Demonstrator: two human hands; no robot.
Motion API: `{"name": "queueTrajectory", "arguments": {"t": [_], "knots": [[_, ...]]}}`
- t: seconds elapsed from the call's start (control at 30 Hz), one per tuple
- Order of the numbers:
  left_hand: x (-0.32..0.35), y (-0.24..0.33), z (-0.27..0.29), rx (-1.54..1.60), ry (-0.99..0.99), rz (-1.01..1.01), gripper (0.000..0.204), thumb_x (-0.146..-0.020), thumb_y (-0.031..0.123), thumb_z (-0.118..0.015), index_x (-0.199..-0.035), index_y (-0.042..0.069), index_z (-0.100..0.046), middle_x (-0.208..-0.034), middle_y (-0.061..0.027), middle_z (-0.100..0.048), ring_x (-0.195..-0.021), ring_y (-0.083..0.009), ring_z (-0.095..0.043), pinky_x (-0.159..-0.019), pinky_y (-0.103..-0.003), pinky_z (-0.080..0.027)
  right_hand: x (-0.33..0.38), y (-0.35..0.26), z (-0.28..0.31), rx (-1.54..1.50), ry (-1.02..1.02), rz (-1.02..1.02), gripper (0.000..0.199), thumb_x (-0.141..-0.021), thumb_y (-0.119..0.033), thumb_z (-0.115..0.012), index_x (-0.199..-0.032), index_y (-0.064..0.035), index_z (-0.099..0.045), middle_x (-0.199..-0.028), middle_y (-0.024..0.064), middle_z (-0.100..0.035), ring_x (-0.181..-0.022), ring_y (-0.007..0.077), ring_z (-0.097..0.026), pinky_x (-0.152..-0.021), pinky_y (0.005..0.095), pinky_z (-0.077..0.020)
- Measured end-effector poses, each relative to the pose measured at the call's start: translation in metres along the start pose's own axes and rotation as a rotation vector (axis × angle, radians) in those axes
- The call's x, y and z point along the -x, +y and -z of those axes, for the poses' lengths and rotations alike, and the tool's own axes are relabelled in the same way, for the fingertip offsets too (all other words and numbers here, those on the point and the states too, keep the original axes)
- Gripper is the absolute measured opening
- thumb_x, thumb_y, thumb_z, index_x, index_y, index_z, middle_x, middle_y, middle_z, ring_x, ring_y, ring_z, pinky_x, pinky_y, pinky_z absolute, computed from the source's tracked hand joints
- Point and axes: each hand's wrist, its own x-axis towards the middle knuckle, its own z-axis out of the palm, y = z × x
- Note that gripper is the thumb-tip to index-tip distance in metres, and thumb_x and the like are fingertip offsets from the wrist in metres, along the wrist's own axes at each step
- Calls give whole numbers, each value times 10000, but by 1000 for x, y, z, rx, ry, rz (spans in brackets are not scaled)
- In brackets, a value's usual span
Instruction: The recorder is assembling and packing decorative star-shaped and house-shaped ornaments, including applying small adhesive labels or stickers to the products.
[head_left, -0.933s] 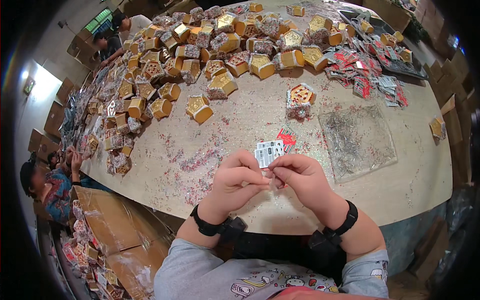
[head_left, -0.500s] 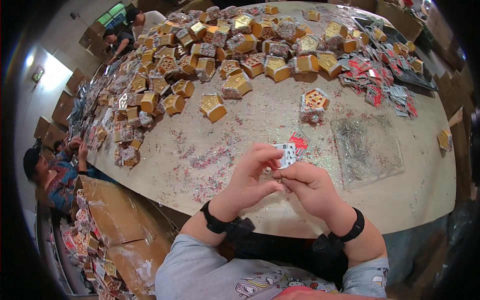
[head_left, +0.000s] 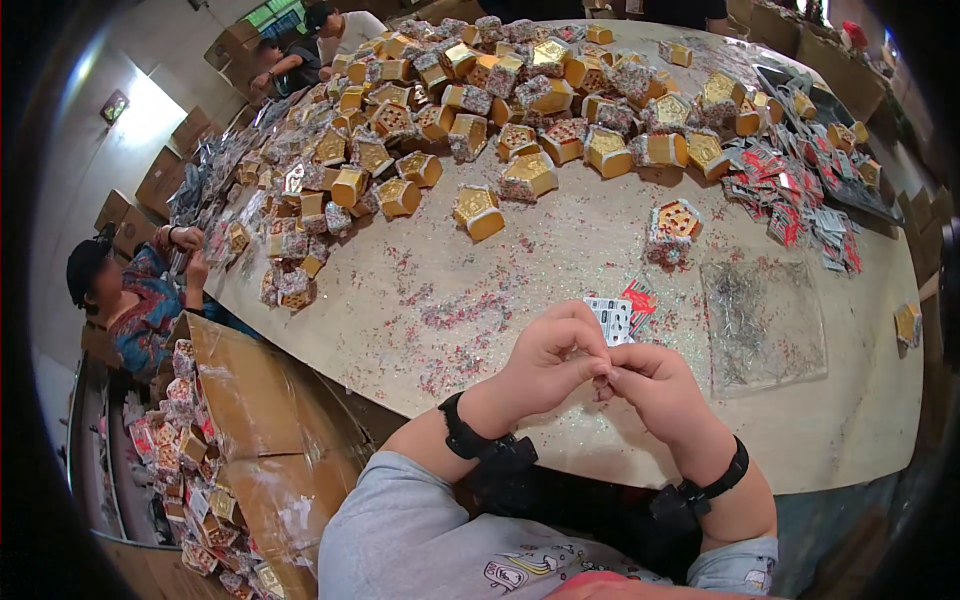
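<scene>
My left hand (head_left: 548, 362) and my right hand (head_left: 658, 394) meet fingertip to fingertip above the near edge of the table (head_left: 560, 250), pinching a tiny item that I cannot make out. Just beyond the fingers lies a small white card (head_left: 608, 318) with dark marks beside a red card (head_left: 638, 300). A single hexagonal box with a red and gold lid (head_left: 674, 228) stands further off, and a gold box (head_left: 478, 210) sits alone to its left.
Several gold and glittery hexagonal boxes (head_left: 520, 100) are heaped across the far half of the table. A clear plastic sheet with loose bits (head_left: 762, 322) lies right. Red and white cards (head_left: 800, 190) pile far right. A seated person (head_left: 130, 300) and cardboard boxes (head_left: 250, 420) are at left.
Both hands have stayed pinched together and shifted slightly right in view, away from the white card. The view has tilted a little.
</scene>
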Motion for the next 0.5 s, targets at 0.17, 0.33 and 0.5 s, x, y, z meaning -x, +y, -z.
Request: {"name": "queueTrajectory", "arguments": {"t": [0.17,0.33,0.5], "knots": [[1,-14,-3,-83,28,-91,138,-765,10,-679,-870,46,-596,-914,-65,-519,-770,-150,-536,-691,-267,-449,-5,10,4,-176,57,18,164,-884,-17,-543,-1022,31,-617,-890,60,-629,-751,108,-588,-697,231,-489],[2,-16,-14,160,146,56,230,-803,47,-667,-1008,47,-561,-990,-73,-502,-914,-149,-489,-776,-269,-403,-4,2,0,239,174,197,149,-865,11,-554,-997,17,-622,-865,50,-618,-728,104,-578,-681,230,-478],[4,-23,-2,69,0,-35,206,-797,33,-669,-974,39,-563,-950,-63,-500,-883,-149,-503,-782,-276,-414,-2,2,-1,380,154,285,130,-847,32,-552,-958,19,-618,-843,61,-588,-745,113,-571,-674,245,-470]]}}
